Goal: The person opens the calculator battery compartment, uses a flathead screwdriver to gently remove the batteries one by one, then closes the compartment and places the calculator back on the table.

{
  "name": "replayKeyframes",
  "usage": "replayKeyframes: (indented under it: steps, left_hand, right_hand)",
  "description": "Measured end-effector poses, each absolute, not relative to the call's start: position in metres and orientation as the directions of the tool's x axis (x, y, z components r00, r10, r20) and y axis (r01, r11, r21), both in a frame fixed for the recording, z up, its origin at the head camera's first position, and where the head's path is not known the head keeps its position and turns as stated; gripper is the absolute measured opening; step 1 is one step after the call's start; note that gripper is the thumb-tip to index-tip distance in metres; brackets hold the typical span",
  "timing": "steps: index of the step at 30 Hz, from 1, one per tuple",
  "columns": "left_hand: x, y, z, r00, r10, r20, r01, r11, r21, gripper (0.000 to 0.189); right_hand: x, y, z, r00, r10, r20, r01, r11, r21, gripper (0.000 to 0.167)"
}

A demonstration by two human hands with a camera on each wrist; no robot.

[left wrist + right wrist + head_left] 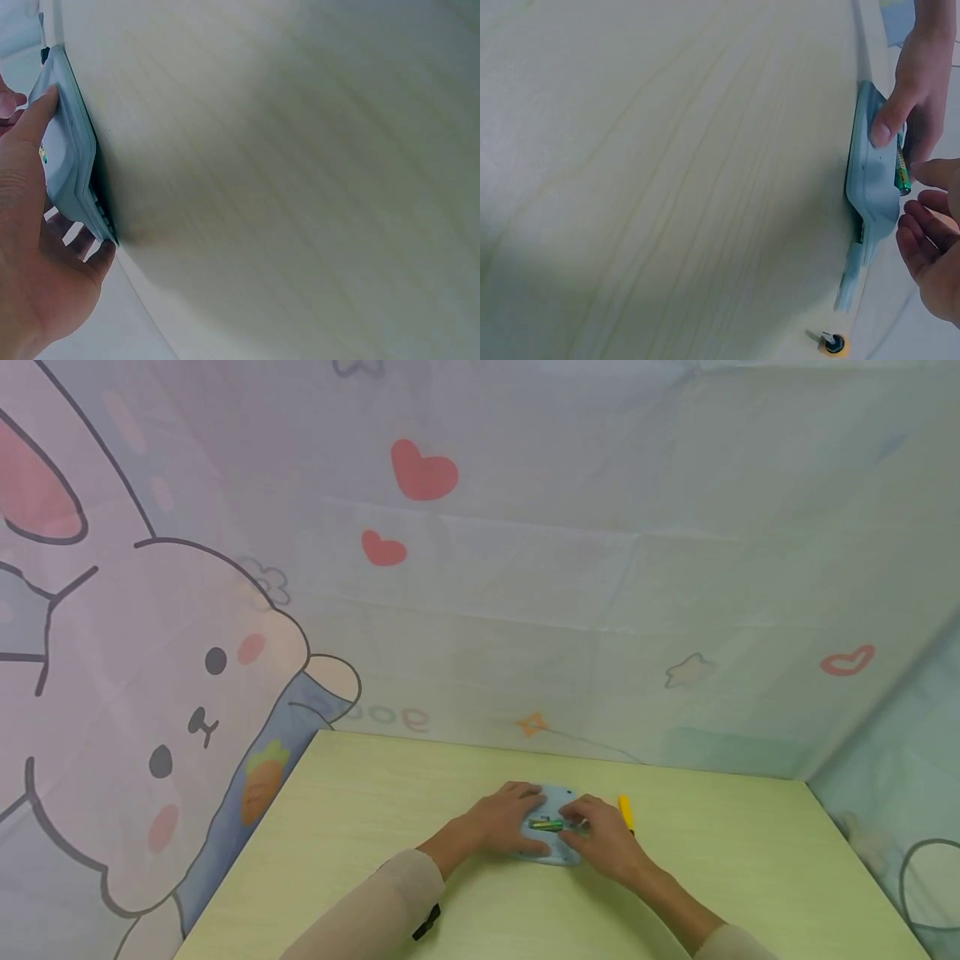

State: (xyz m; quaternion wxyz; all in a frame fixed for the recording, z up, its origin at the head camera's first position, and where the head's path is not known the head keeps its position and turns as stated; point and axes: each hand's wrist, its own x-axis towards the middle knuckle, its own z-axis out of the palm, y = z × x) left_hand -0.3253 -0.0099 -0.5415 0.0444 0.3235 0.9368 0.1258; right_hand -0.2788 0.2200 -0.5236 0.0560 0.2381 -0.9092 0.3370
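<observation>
On the pale green wooden desk, the left hand grips a flat light-blue plastic device; the right hand pinches a green battery, its seat clearest in the right wrist view.

Soft, even light fills the head view, pale and slightly washed out, with no glare. Both wrist views are tilted and smeared, the desk grain blurred; a dark shadow sits under the blue device, and dimness spreads toward the desk's lower-left corner in the right wrist view.
</observation>
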Motion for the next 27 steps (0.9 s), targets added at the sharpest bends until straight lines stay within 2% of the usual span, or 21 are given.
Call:
replayKeyframes:
  steps: [12,27]
  left_hand:
    - [-0.321,-0.012,-0.543,-0.779,0.627,-0.004,0.606,0.754,0.251,0.09]
    - [-0.328,-0.008,-0.541,-0.795,0.607,-0.014,0.584,0.77,0.257,0.09]
  right_hand:
    - [-0.273,0.211,-0.528,-0.867,-0.405,0.291,-0.499,0.691,-0.523,0.022]
    - [-0.287,0.213,-0.528,-0.852,-0.419,0.314,-0.522,0.723,-0.451,0.016]
